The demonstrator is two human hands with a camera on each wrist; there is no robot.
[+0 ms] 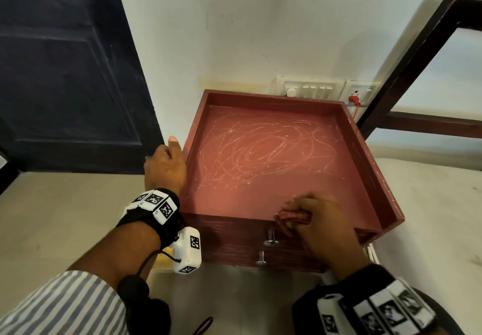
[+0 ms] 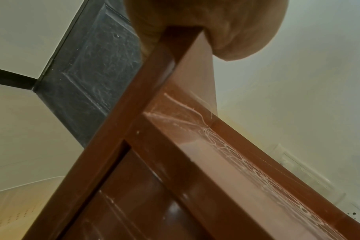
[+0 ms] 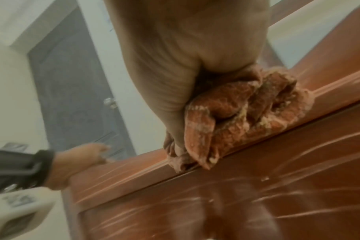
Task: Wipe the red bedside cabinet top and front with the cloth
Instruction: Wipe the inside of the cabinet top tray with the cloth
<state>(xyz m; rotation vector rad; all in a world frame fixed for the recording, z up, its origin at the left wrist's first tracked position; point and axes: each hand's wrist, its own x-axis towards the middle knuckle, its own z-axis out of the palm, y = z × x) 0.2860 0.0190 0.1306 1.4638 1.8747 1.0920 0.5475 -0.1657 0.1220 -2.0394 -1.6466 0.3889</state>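
The red bedside cabinet (image 1: 260,152) has a sunken top with a raised rim, and pale scribble marks cover it. My left hand (image 1: 164,165) grips the left rim near its front, thumb pointing up; the left wrist view shows that rim (image 2: 154,91) wedged between thumb and palm (image 2: 226,29). My right hand (image 1: 318,220) holds a bunched reddish cloth (image 1: 292,216) against the front edge of the top, right of centre. In the right wrist view the cloth (image 3: 247,113) bulges out of the hand (image 3: 185,56) onto the edge above the streaked drawer front (image 3: 257,186).
Two metal knobs (image 1: 270,242) stick out of the cabinet front below the cloth. A dark door (image 1: 65,73) stands to the left. Behind the cabinet, a switch panel (image 1: 310,89) holds a red plug (image 1: 354,99). A dark bed frame (image 1: 407,63) and mattress (image 1: 430,204) lie right.
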